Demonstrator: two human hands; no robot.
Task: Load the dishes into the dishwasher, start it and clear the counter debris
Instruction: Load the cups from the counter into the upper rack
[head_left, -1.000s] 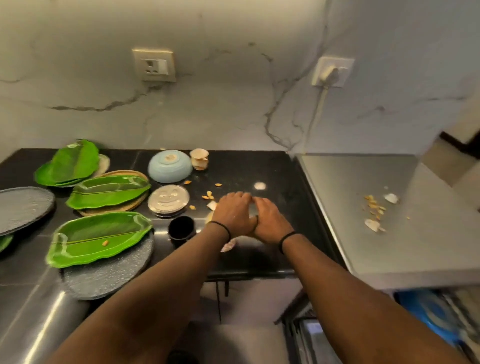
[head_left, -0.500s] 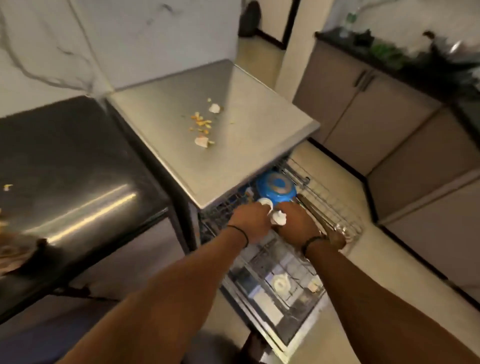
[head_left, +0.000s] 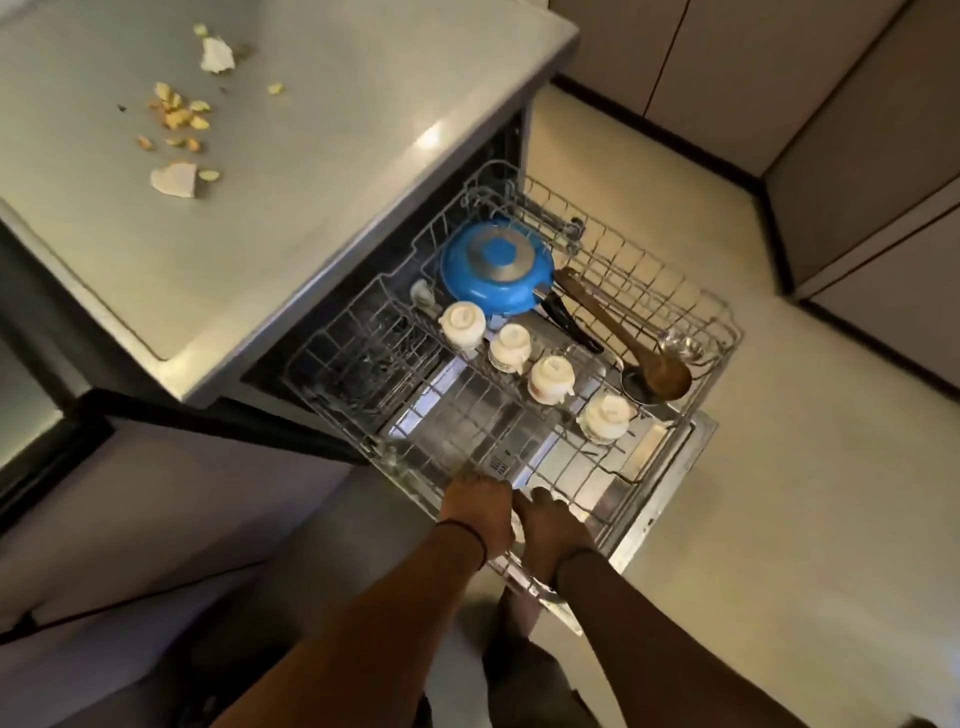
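Observation:
The dishwasher stands open with its wire rack (head_left: 649, 291) pulled out over the lowered door (head_left: 662, 499). In the rack lie an upturned blue pan (head_left: 493, 265), a row of several upturned white cups (head_left: 550, 379), a wooden spoon (head_left: 618, 327) and a dark ladle (head_left: 638, 388). My left hand (head_left: 475, 512) and my right hand (head_left: 550, 522) sit side by side, backs up, on the rack's front rim, fingers curled over the wire. Peels and paper scraps (head_left: 176, 122) lie scattered on the dishwasher's steel top (head_left: 322, 156).
A black counter edge (head_left: 218, 415) juts out at the left, beside the dishwasher. Brown cabinets (head_left: 841, 114) line the far right, with beige floor (head_left: 779, 519) between them and the door. My feet are below the door's front edge.
My view swung from the black counter down to the open dishwasher. My hands left the counter, carried white pieces over the rack, and now rest on its front rim. The cups stand in a row.

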